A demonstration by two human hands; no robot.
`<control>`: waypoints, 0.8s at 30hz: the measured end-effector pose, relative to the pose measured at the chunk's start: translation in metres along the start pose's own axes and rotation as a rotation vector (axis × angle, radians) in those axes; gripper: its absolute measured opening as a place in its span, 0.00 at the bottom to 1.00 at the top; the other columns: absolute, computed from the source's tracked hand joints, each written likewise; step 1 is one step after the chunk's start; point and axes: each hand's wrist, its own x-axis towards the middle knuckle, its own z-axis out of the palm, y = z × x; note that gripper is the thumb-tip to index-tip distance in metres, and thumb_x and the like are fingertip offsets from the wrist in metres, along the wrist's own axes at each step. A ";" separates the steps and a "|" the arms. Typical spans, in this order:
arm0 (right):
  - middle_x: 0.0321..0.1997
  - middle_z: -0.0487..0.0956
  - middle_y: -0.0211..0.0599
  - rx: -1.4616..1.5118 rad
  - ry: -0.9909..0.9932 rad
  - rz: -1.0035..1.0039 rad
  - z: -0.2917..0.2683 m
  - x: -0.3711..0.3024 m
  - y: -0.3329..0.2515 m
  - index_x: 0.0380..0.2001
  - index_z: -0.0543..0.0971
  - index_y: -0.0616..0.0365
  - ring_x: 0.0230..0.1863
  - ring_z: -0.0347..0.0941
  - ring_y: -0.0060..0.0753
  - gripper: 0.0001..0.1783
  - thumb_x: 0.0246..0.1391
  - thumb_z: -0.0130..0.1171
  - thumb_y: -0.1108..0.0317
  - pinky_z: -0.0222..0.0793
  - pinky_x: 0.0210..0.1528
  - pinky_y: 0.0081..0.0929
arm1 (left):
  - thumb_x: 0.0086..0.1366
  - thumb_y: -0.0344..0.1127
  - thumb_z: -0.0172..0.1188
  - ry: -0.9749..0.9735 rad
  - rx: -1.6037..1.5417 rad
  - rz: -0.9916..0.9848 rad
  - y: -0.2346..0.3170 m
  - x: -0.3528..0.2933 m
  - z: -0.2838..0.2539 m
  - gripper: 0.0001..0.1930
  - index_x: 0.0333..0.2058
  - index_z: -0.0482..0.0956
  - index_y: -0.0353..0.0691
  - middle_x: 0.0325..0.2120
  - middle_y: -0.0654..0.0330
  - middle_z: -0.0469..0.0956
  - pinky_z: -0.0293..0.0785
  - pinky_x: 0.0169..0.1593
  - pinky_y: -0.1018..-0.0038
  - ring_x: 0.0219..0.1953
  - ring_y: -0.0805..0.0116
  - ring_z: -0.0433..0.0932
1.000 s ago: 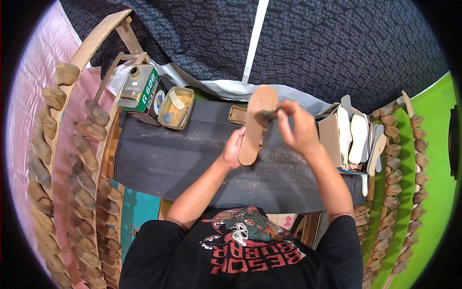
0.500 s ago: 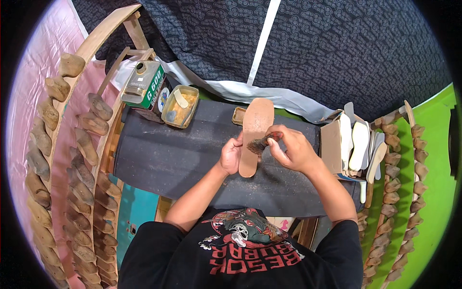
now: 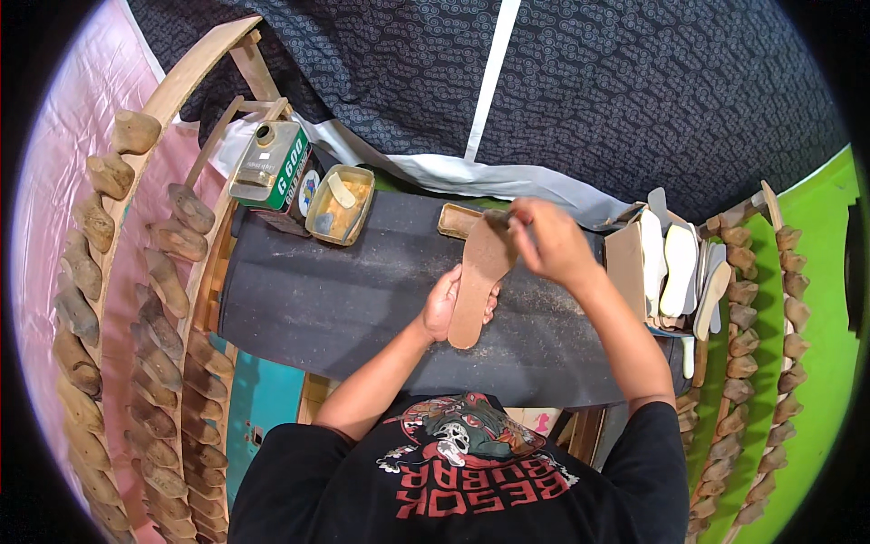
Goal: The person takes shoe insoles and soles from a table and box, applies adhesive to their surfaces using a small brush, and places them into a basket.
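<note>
Tan insole gripped by left hand, right hand pinching brush moved from mid-insole to far end, so work's there.

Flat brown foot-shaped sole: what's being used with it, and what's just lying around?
In use:
flat brown foot-shaped sole, in the left hand
small dark tool, blurred, in the right hand

Seemingly just nearby, untouched:
green-sided rectangular metal can
yellowish rectangular tub
brown cardboard box of pale soles
brown wooden foot-shaped blocks
</note>
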 end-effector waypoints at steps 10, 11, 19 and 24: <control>0.32 0.83 0.50 0.189 -0.121 0.131 0.005 0.010 -0.001 0.43 0.74 0.62 0.34 0.83 0.53 0.09 0.64 0.58 0.70 0.77 0.37 0.42 | 0.76 0.60 0.35 -0.025 0.012 0.000 0.000 0.002 -0.007 0.30 0.56 0.75 0.42 0.43 0.57 0.77 0.76 0.41 0.64 0.38 0.63 0.77; 0.33 0.83 0.50 0.132 -0.093 0.133 0.006 0.014 0.012 0.44 0.74 0.62 0.35 0.83 0.53 0.09 0.64 0.58 0.70 0.77 0.38 0.43 | 0.76 0.59 0.35 -0.042 0.022 0.002 -0.001 0.002 -0.007 0.30 0.56 0.75 0.41 0.44 0.57 0.77 0.76 0.41 0.64 0.38 0.64 0.77; 0.36 0.80 0.47 0.019 -0.046 -0.081 0.011 0.007 0.000 0.43 0.76 0.63 0.37 0.80 0.52 0.12 0.58 0.63 0.72 0.77 0.40 0.42 | 0.77 0.61 0.36 0.013 0.034 -0.005 -0.001 0.002 -0.006 0.33 0.56 0.75 0.38 0.42 0.59 0.79 0.78 0.43 0.67 0.38 0.67 0.79; 0.33 0.80 0.48 0.216 -0.131 -0.043 0.009 0.004 -0.029 0.40 0.75 0.62 0.34 0.80 0.52 0.08 0.59 0.61 0.72 0.76 0.38 0.42 | 0.77 0.61 0.35 -0.032 0.101 0.023 0.003 0.001 -0.010 0.32 0.55 0.75 0.37 0.40 0.58 0.80 0.78 0.42 0.67 0.38 0.66 0.79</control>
